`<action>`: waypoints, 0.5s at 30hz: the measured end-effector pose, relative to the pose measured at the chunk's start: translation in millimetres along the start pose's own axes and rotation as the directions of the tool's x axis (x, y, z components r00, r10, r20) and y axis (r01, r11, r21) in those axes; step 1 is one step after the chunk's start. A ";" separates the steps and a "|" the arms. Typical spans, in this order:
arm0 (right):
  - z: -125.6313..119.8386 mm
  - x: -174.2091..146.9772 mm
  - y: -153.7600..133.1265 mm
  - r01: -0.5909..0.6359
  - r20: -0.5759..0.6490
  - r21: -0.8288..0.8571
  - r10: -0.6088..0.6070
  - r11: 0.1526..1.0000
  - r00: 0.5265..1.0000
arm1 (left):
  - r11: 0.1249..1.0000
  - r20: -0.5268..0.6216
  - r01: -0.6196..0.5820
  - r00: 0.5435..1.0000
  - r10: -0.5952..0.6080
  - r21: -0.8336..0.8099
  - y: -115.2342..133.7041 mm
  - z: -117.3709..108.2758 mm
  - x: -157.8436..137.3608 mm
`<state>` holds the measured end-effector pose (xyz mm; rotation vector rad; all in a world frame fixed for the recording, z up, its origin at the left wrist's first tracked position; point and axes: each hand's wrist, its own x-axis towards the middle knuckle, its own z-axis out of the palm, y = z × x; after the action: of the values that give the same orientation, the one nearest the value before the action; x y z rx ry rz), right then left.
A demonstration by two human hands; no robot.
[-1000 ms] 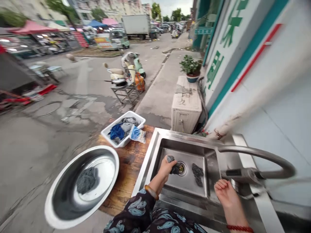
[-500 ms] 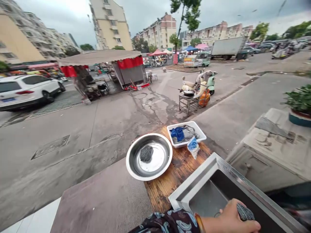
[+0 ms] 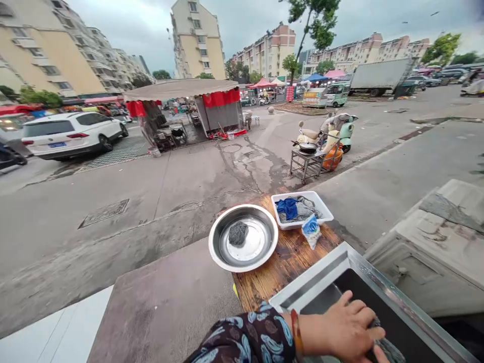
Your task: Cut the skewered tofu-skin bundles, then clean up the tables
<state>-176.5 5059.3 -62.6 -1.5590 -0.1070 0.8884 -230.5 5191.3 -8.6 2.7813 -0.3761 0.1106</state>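
My left hand (image 3: 348, 325) reaches in from the bottom, its wrist in a patterned sleeve and an amber-coloured bracelet. Its fingers lie partly spread over a dark grey textured cloth (image 3: 389, 348), gripping it over the metal sink (image 3: 293, 293). Much of that cloth is hidden by the hand and cut off by the frame. My right hand is not visible. Left of the sink, a round steel basin (image 3: 219, 252) holds a dark grey crumpled lump (image 3: 238, 234) in what looks like shallow water.
On the wooden board (image 3: 260, 287) stand a white tub (image 3: 328, 214) with blue and grey cloths and a small blue-and-white bag (image 3: 311, 232). A worn pale cabinet (image 3: 416, 272) is to the right. Beyond lie pavement, a metal stand (image 3: 305, 164) and parked scooters (image 3: 321, 136).
The view has swung left, so the surroundings sit further right. My left hand has moved from curling round the grey cloth to lying over it with fingers more spread.
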 end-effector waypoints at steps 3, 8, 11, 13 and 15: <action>-34.9 -20.2 4.5 -0.087 -0.028 0.063 0.089 0.994 0.996 | 0.982 0.038 -0.185 0.982 0.184 0.047 11.2 -22.4 15.6; -70.0 -34.1 -27.3 -0.171 0.180 0.218 0.133 0.961 0.975 | 0.876 0.169 -0.477 0.871 0.461 0.066 21.2 -35.0 65.5; -91.8 -35.5 -51.8 -0.172 0.261 0.112 0.138 0.979 0.955 | 0.775 0.216 -0.631 0.763 0.609 0.041 31.6 -26.6 103.7; -106.0 -39.5 -61.8 -0.145 0.236 0.052 0.129 0.988 0.963 | 0.733 0.258 -0.678 0.720 0.644 0.060 44.0 -20.3 126.2; -118.0 -43.6 -65.2 -0.108 0.184 -0.013 0.109 0.994 0.977 | 0.732 0.328 -0.671 0.723 0.609 0.120 57.8 -13.6 143.7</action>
<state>-110.8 4954.5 6.4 -1.4943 -0.1569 1.1192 -108.3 5108.1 39.5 2.7430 -1.4957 -0.0701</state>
